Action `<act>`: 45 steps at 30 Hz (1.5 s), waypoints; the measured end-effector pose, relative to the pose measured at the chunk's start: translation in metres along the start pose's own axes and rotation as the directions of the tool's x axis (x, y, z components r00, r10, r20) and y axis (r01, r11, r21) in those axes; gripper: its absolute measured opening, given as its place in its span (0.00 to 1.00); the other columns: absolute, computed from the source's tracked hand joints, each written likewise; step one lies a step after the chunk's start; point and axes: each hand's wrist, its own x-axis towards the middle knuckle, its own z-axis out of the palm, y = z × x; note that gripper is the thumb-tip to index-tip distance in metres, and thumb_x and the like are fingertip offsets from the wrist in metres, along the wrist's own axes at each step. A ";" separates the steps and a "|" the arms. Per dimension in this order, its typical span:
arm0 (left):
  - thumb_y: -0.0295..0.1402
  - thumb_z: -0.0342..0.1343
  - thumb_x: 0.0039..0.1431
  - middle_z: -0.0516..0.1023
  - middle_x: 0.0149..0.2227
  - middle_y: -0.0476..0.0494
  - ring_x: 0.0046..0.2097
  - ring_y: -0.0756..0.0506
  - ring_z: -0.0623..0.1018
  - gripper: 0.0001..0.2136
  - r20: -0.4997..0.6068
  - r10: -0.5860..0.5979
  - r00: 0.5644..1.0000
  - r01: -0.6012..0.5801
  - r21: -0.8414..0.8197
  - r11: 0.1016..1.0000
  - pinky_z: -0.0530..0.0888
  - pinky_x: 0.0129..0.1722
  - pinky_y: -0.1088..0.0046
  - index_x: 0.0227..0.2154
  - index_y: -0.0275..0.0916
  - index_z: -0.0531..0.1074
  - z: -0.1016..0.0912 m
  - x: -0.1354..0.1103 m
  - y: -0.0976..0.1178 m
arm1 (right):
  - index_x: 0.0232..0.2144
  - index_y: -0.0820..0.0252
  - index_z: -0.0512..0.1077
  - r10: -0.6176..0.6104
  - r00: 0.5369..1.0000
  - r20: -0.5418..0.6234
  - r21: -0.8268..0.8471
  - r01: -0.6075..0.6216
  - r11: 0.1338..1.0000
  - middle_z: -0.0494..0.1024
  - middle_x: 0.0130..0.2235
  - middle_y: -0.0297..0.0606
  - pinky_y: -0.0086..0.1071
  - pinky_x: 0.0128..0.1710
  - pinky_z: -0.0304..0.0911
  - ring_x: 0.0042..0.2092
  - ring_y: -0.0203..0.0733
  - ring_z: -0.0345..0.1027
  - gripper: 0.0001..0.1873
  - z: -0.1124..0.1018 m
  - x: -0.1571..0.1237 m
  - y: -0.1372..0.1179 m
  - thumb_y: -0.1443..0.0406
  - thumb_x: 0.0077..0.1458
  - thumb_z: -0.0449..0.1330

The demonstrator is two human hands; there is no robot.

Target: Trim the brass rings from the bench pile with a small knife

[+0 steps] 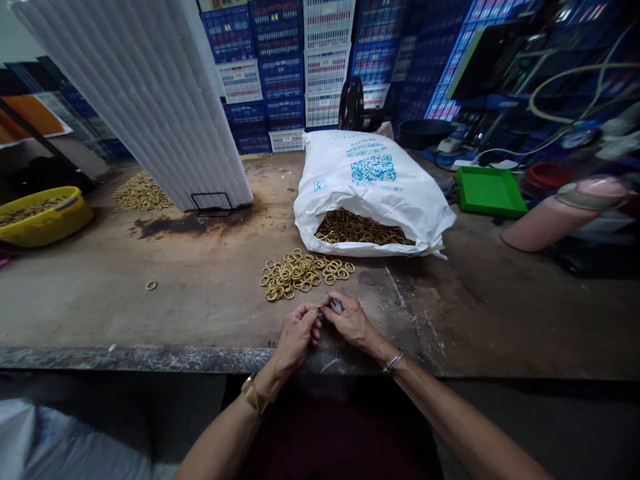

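Observation:
My left hand (299,328) is closed, its thumb and fingers pinching a small brass-coloured ring (320,307) that is mostly covered by the fingertips. Close against it, my right hand (353,323) is wrapped round a small grey tool (336,305) with a thin dark tip; its exact kind is too small to make out. Just beyond both hands lies a loose pile of brass-coloured rings (300,270). Behind the pile, a white woven sack (320,160) lies on its side, its mouth towards me and full of such rings. One single ring (151,285) rests apart on the left.
A tall ridged white panel (165,100) stands on the worn table (200,313) at left, beside another ring heap (141,192) and a yellow basin (55,223). Right are a green tray (490,191) and pink cylinder (560,217). Stacked crates (277,67) line the back.

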 end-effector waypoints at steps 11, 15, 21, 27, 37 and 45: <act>0.45 0.54 0.50 0.66 0.18 0.55 0.16 0.57 0.63 0.15 -0.066 0.147 0.987 -0.129 0.222 0.967 0.59 0.17 0.82 0.29 0.37 0.68 0.002 -0.008 0.004 | 0.22 0.61 0.65 0.219 0.973 0.076 0.063 -0.223 0.973 0.64 0.20 0.28 0.25 0.23 0.51 0.23 0.31 0.54 0.08 -0.003 0.008 -0.009 0.62 0.46 0.53; 0.47 0.54 0.50 0.67 0.19 0.54 0.17 0.56 0.65 0.16 0.029 0.037 0.999 -0.041 0.119 0.992 0.61 0.16 0.82 0.30 0.37 0.66 0.002 -0.007 0.001 | 0.24 0.60 0.66 0.268 0.960 0.085 0.167 -0.279 0.946 0.64 0.19 0.27 0.24 0.21 0.51 0.20 0.30 0.54 0.07 -0.005 0.009 -0.005 0.62 0.46 0.53; 0.46 0.56 0.47 0.69 0.21 0.52 0.18 0.55 0.66 0.17 0.118 -0.051 0.992 0.053 -0.016 0.998 0.63 0.16 0.82 0.29 0.37 0.64 -0.001 -0.004 -0.001 | 0.24 0.60 0.65 0.287 0.951 0.117 0.205 -0.306 0.930 0.64 0.19 0.27 0.25 0.20 0.51 0.19 0.30 0.53 0.07 -0.006 0.008 -0.003 0.62 0.45 0.53; 0.47 0.58 0.46 0.70 0.24 0.51 0.21 0.55 0.68 0.18 0.087 -0.013 0.996 0.015 -0.025 1.000 0.66 0.18 0.80 0.28 0.37 0.64 -0.001 -0.005 -0.001 | 0.25 0.60 0.67 0.165 0.986 0.030 -0.045 -0.164 0.985 0.67 0.21 0.30 0.25 0.24 0.52 0.23 0.32 0.57 0.07 -0.009 0.004 0.001 0.65 0.48 0.50; 0.46 0.54 0.51 0.69 0.24 0.51 0.23 0.53 0.69 0.15 0.123 0.098 0.988 -0.099 -0.001 0.995 0.69 0.24 0.78 0.29 0.38 0.65 -0.010 -0.005 -0.012 | 0.25 0.59 0.68 -0.018 0.964 0.264 -0.454 0.140 0.880 0.71 0.23 0.34 0.26 0.25 0.47 0.24 0.34 0.58 0.08 -0.010 -0.011 -0.009 0.72 0.45 0.50; 0.46 0.54 0.51 0.70 0.25 0.50 0.25 0.53 0.70 0.15 0.119 0.114 0.986 -0.111 -0.031 0.993 0.70 0.25 0.77 0.28 0.38 0.65 -0.011 -0.005 -0.016 | 0.27 0.59 0.69 0.004 0.962 0.272 -0.515 0.142 0.845 0.73 0.24 0.35 0.27 0.26 0.48 0.25 0.35 0.60 0.09 -0.008 -0.008 -0.010 0.71 0.45 0.50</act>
